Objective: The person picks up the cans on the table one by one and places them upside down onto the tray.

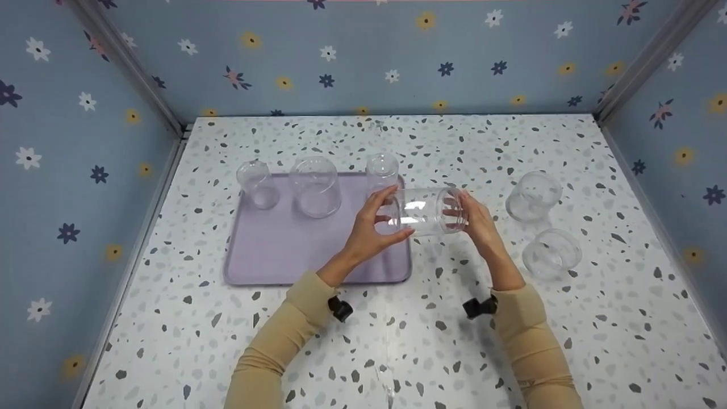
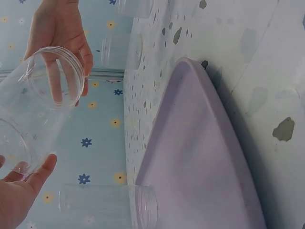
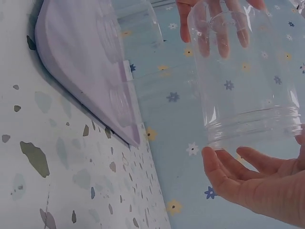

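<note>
A clear plastic jar (image 1: 423, 211) lies sideways in the air above the right edge of the lilac tray (image 1: 306, 250). My left hand (image 1: 368, 232) grips its base end, thumb in front and fingers behind. At the threaded mouth, which faces right, my right hand (image 1: 481, 224) holds the rim with spread fingers. Several of those fingers show through the clear wall in the left wrist view. No lid is visible on the mouth (image 2: 59, 76). Just behind my left hand, a narrow clear jar (image 1: 381, 170) stands on the tray, partly covered.
Farther left on the tray stand a slim clear jar (image 1: 255, 184) and a wide one (image 1: 316, 187). Two more clear jars, one farther back (image 1: 534, 196) and a shorter one (image 1: 551, 254), stand on the speckled table (image 1: 409, 346) at right. Flowered panels (image 1: 363, 57) enclose the table.
</note>
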A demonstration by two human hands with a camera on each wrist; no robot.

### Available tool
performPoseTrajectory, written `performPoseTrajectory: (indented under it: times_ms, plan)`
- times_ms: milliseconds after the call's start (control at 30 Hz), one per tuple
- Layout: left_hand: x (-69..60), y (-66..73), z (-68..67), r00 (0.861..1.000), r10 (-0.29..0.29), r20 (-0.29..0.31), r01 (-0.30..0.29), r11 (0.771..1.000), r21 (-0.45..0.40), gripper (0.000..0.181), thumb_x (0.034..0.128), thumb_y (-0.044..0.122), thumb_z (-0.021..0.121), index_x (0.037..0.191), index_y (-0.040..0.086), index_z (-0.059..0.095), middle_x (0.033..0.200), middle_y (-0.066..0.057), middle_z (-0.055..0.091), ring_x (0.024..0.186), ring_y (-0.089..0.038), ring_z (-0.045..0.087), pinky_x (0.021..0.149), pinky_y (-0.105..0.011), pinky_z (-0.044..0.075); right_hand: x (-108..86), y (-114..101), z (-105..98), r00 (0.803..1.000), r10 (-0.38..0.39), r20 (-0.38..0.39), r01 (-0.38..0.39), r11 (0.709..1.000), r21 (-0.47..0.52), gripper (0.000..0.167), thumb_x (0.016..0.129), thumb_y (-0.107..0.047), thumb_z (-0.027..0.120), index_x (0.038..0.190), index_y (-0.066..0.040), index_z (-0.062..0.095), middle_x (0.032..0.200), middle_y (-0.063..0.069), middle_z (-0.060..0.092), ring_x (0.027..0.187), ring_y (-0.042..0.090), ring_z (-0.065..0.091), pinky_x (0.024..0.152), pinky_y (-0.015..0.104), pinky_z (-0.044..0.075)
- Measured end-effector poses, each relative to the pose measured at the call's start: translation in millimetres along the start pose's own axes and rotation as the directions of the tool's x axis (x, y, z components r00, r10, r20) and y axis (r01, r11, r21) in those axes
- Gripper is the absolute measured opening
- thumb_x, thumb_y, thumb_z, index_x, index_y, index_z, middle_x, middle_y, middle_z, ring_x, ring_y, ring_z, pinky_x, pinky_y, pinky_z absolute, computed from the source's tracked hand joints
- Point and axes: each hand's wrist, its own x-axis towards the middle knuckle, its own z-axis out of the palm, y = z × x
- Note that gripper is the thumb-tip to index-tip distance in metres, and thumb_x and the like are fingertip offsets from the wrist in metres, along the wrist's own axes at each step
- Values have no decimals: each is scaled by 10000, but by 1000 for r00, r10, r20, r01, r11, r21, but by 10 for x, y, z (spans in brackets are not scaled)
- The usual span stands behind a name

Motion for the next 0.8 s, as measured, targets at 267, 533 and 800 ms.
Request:
performPoseTrajectory:
  times_ms: [267,533,800]
  plan:
    - [-33,-30,-31,999,-45,-22,48,990,132,730,696,172,759,1309,31,387,1266,-156,411,1040,-281,451,736,-375,466,-53,-33,-14,999,-43,27,44,998,-45,477,974,-295,306,1312,36,364,1259,223,432,1096,351,448,804,351,456]
    - [-93,-239,-109,994,-85,-69,103,941,322,775,675,424,735,1319,146,404,1242,-42,430,1023,-157,452,745,-276,447,-212,-199,18,998,-63,-15,59,979,-194,390,950,-193,405,1245,59,442,1203,231,480,1063,319,480,846,437,426]
    - [-147,-138,-201,979,-151,-135,198,853,483,802,648,442,745,1288,67,438,1201,-55,469,1108,-180,445,937,-309,351,-262,-93,-131,983,-183,-27,160,916,-369,337,883,-101,539,1172,72,518,1169,210,520,993,285,511,743,211,443]
